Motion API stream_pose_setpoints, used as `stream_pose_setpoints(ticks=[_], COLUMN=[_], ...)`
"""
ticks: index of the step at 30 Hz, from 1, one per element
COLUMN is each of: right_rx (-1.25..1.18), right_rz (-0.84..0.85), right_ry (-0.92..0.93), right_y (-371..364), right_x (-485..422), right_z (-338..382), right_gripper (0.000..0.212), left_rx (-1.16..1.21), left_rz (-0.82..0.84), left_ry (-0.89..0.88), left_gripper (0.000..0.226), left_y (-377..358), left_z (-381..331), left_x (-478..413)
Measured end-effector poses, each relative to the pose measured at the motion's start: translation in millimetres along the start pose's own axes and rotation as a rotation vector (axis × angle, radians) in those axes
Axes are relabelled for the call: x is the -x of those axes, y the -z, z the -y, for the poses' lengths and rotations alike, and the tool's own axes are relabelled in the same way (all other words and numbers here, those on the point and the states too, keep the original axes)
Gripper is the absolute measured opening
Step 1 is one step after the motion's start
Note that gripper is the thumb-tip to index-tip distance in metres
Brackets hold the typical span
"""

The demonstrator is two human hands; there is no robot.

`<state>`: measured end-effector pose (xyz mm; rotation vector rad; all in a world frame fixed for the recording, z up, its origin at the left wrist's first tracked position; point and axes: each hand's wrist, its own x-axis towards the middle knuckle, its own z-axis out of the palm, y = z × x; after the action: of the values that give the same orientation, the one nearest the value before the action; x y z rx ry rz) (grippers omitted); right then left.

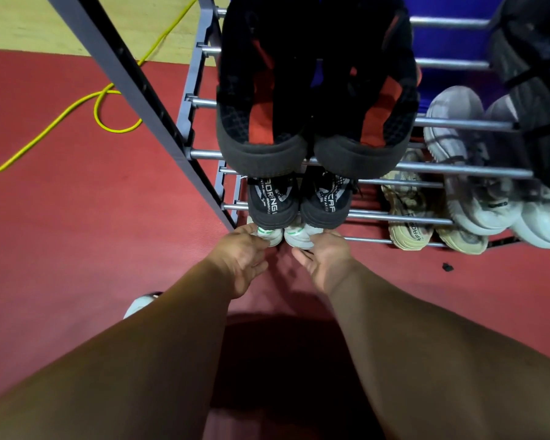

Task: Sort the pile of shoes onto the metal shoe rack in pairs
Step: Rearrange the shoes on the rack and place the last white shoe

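Note:
A grey metal shoe rack [200, 154] with round bars stands before me, seen from above. A black and red pair [315, 128] sits on its top tier. Below it a black pair with white lettering [299, 204] rests on a lower tier. On the lowest tier at the left, a white pair with green marks [286, 235] shows only its heels. My left hand [238, 258] grips the left white shoe's heel. My right hand [324, 255] grips the right one's heel. Beige shoes [426, 223] and pale grey shoes [477, 185] fill the right side.
A yellow cable [77, 106] loops over the red floor mat [92, 233] left of the rack. A white shoe toe [138, 304] peeks out beside my left forearm. A small black scrap [447, 267] lies on the mat at the right. A dark shoe [534, 74] sits top right.

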<state>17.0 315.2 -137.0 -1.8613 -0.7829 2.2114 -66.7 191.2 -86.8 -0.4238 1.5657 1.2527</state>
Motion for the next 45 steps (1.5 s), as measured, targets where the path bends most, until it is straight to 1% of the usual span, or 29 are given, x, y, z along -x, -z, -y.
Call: stream_pose_setpoints(ticks=[6,7,9,10,13,16,18,20,23,25,27,29,30,32,34,36,37,39,41,44,45], right_rx=[0.016,0.053,0.172,0.222,0.308,0.315,0.299,0.271,0.270,0.299,0.316,0.300,0.273,0.213,0.190,0.199,0.208,0.215,0.186,0.143,0.126], right_rz=[-0.008,-0.021,-0.025,-0.002,0.093,0.116,0.070,0.000,-0.114,-0.170,-0.188,-0.193,-0.199,-0.209,-0.211,-0.215,-0.230,-0.256,-0.232,-0.168,-0.148], right_ry=[-0.068,-0.083,-0.108,-0.115,-0.132,-0.108,-0.083,-0.070,-0.058,-0.059,-0.054,-0.033,-0.022,0.007,0.031,0.041,0.039,0.029,0.020,0.027,0.023], right_y=[-4.9,-3.2,1.0,3.5,20.4,58.3,92.6,129.1,178.3,203.2,221.8,234.6,239.2,245.9,251.4,256.9,260.3,266.5,270.7,273.7,274.1], right_x=[-1.3,-0.1,6.2,12.2,31.9,48.1,55.6,61.8,69.3,74.1,74.7,67.4,61.3,46.9,36.2,29.9,26.7,23.1,21.1,15.3,11.7], right_z=[-4.0,-5.0,-5.5,-4.5,7.5,33.1,51.6,67.3,85.7,97.6,110.0,123.9,130.7,143.0,152.9,159.1,160.0,158.6,155.7,153.3,153.5], right_gripper=[0.027,0.023,0.020,0.023,0.034,0.033,0.030,0.022,0.017,0.019,0.022,0.022,0.020,0.013,0.010,0.008,0.009,0.010,0.014,0.026,0.026], left_rx=[0.021,0.024,0.006,-0.014,-0.122,-0.190,-0.218,-0.251,-0.303,-0.336,-0.354,-0.375,-0.410,-0.547,-0.790,-1.056,-1.149,-1.248,-1.280,-1.277,-1.269], left_rz=[-0.012,-0.030,-0.085,-0.116,-0.154,-0.103,-0.067,-0.019,0.024,0.046,0.085,0.133,0.171,0.240,0.225,0.184,0.178,0.172,0.172,0.156,0.146], left_ry=[0.021,0.027,0.033,0.040,0.054,0.035,0.023,0.028,0.035,0.038,0.033,-0.022,-0.078,-0.201,-0.321,-0.385,-0.376,-0.311,-0.261,-0.238,-0.234], left_gripper=[0.045,0.041,0.026,0.018,0.011,0.013,0.015,0.019,0.025,0.025,0.022,0.018,0.020,0.037,0.055,0.068,0.072,0.076,0.078,0.081,0.081], left_y=[0.9,0.1,-2.7,-4.4,-20.6,-55.6,-81.8,-106.6,-141.4,-165.5,-188.4,-209.7,-219.0,-235.8,-250.2,-261.7,-266.3,-274.9,-281.9,-289.1,-290.6], left_z=[-0.3,-0.6,-1.6,-0.7,3.8,7.9,13.0,20.3,32.3,40.5,47.0,50.9,50.6,48.5,45.8,45.6,45.7,46.0,46.6,47.9,48.8], left_x=[1.9,2.9,7.6,10.1,16.7,24.4,30.2,32.8,30.5,27.9,25.4,18.9,15.5,9.0,2.5,-7.6,-12.1,-18.8,-23.5,-29.8,-30.2])
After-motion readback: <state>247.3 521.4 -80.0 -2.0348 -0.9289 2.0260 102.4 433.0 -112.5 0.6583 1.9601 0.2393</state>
